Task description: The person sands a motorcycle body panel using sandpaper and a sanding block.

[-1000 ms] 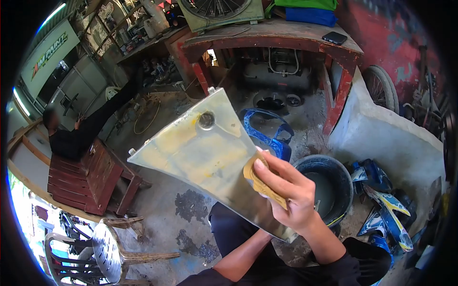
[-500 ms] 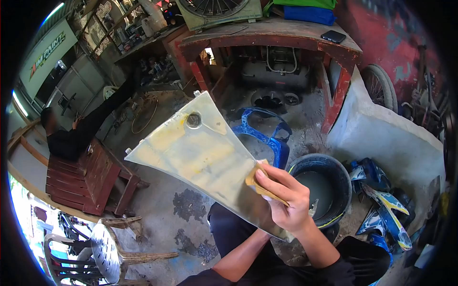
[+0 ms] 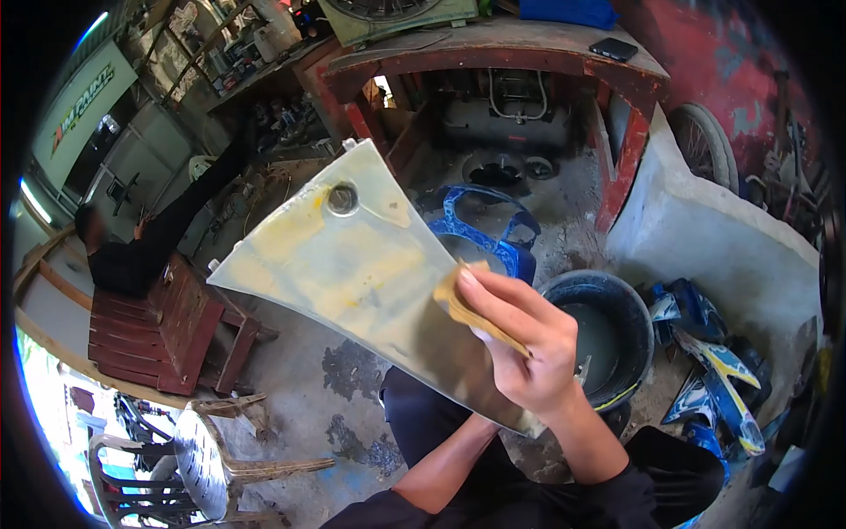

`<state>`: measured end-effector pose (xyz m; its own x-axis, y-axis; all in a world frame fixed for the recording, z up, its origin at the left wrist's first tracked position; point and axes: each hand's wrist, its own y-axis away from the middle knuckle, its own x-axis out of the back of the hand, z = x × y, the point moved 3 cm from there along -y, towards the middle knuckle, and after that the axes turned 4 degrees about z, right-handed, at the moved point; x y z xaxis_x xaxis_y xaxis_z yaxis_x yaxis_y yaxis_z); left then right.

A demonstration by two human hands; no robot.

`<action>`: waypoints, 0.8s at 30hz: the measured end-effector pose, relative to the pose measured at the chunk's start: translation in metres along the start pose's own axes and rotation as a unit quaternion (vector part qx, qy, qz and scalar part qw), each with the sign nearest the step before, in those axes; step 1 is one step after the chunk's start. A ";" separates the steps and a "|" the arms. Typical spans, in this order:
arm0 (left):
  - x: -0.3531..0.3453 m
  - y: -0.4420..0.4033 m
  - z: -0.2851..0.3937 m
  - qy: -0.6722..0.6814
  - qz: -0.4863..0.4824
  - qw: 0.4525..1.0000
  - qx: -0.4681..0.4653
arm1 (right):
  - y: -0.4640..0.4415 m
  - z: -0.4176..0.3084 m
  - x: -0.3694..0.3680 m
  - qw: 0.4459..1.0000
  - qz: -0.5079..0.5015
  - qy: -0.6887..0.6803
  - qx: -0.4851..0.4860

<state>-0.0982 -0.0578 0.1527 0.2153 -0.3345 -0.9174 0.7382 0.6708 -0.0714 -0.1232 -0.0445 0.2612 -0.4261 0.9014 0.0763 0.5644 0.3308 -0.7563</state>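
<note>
At the far left, a slatted armchair (image 3: pixel 201 463) and a dark red wooden bench (image 3: pixel 154 331), where a person in black reclined, stood well apart from the panel (image 3: pixel 326 256); rough, stained concrete floor (image 3: pixel 300 388) lay between. The panel, tilted in the air above the person's knees, flared toward its upper left edge, which had small tabs and a round hole nearby; its smooth skin was patchy cream and grey, and its sides curved inward. The left hand (image 3: pixel 482 427) was mostly hidden behind the narrow lower end, so its grip could not be told. The right hand (image 3: pixel 533 339) had its fingers bent closed on a folded tan sheet (image 3: pixel 471 309), against the panel's right edge. Just beyond sat a round black bucket (image 3: pixel 604 339) of cloudy liquid, then glossy blue-and-white parts (image 3: pixel 718 383) beside a pale wall (image 3: pixel 705 242).
</note>
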 end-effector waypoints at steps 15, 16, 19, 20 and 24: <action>0.000 0.008 -0.004 0.009 0.014 1.000 0.003 | 0.012 0.005 0.001 0.998 -0.028 0.044 0.024; 0.000 0.006 -0.004 0.012 0.013 1.000 -0.002 | 0.011 0.007 0.000 0.998 -0.031 0.042 0.027; 0.007 0.014 -0.004 0.007 0.029 1.000 -0.002 | 0.002 0.005 0.000 0.999 -0.013 0.033 0.035; 0.008 0.015 -0.006 0.004 0.031 1.000 0.003 | -0.001 0.003 0.000 0.999 -0.009 0.034 0.031; 0.003 0.009 -0.003 0.012 0.026 1.000 -0.009 | 0.003 -0.001 0.000 0.998 -0.029 0.032 0.036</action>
<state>-0.0930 -0.0505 0.1479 0.2382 -0.2828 -0.9291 0.7145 0.6990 -0.0296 -0.1204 -0.0428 0.2595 -0.4097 0.8980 0.1603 0.4865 0.3637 -0.7944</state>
